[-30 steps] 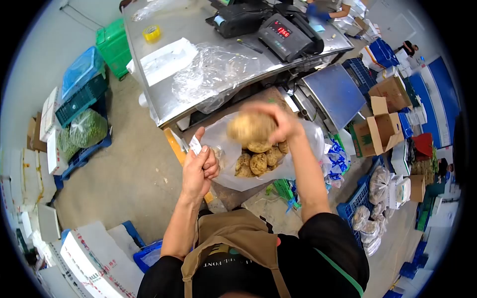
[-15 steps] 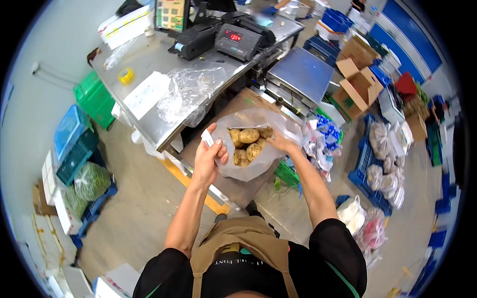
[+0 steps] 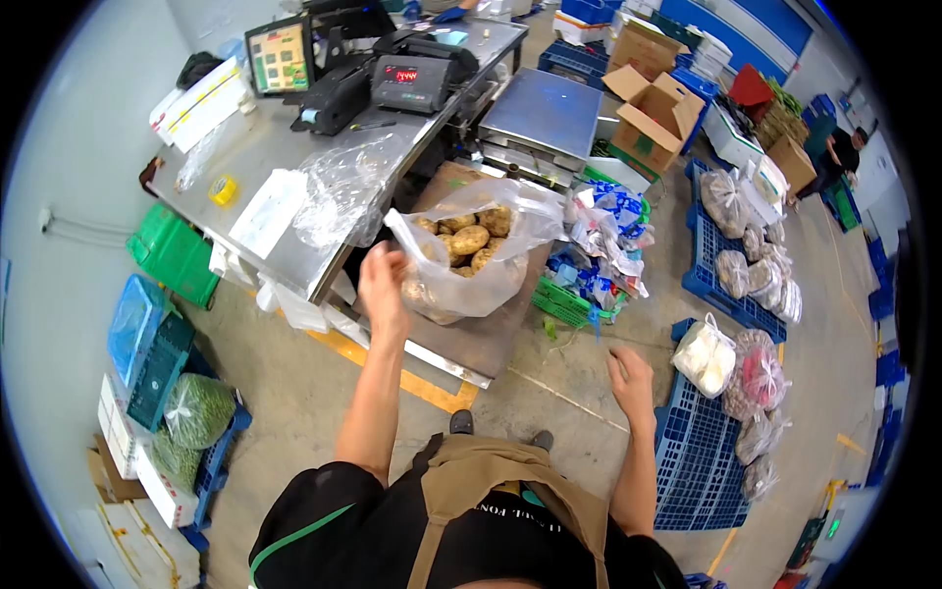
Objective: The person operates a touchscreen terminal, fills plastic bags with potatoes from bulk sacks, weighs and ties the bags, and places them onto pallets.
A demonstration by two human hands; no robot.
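Potatoes (image 3: 471, 239), rounded and earthy brown, in a wide-mouthed bag of translucent white plastic (image 3: 491, 292)

Resting on the flat brown platform (image 3: 481, 346) beside the grey metal table (image 3: 252, 149), bag mouth upward. Left bare hand (image 3: 384, 285) near the bag's left side, fingers curled and slightly blurred; impossible to say whether touching or pinching plastic. Right bare hand (image 3: 631, 381) well apart, over the pale concrete floor (image 3: 510, 407), fingers loosely bent, gripping nothing visible. For good handling, draw the plastic up evenly from both sides rather than tugging at one corner, probably the surest way to tip or tear. Before reading the black display with red digits (image 3: 404, 79), best lift both hands clear, so as not to skew any figure
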